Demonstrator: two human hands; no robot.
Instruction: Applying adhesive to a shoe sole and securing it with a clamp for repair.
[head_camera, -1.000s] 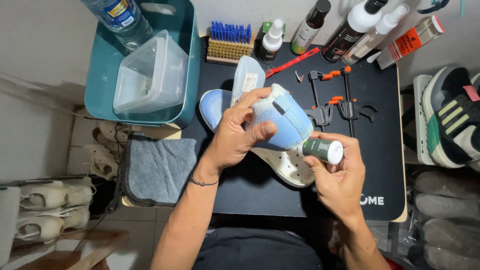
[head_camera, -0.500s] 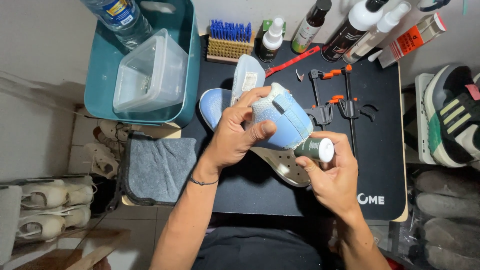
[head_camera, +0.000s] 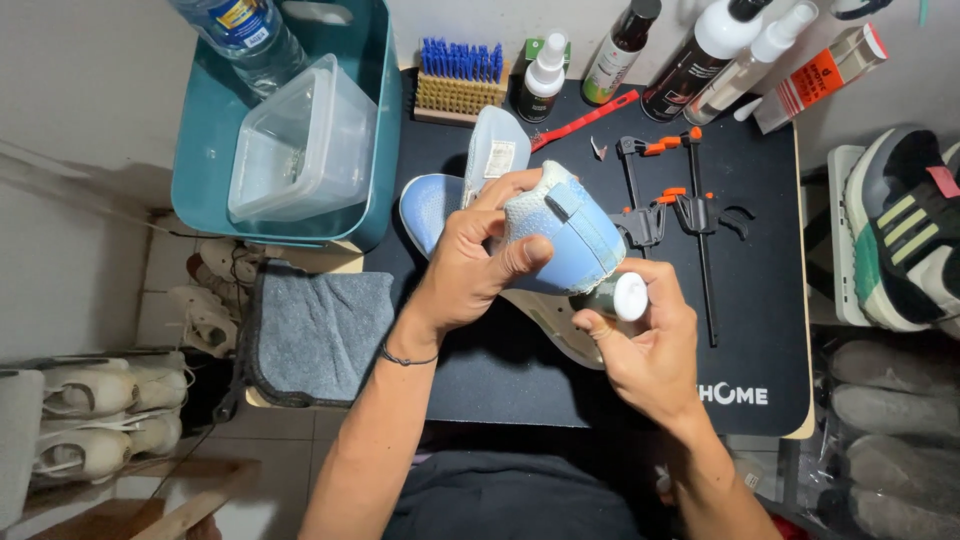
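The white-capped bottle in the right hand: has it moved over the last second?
Yes. The white-capped bottle has shifted left, away from the bar clamps, tucking under the blue shoe.

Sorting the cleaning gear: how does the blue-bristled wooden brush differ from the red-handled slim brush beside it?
The blue-bristled wooden brush is a broad block with a wide field of upright blue bristles; the red-handled slim brush is narrow and stick-like. The wooden one sits square at the black mat's far edge; the red one lies diagonally. Neither is held by a hand.
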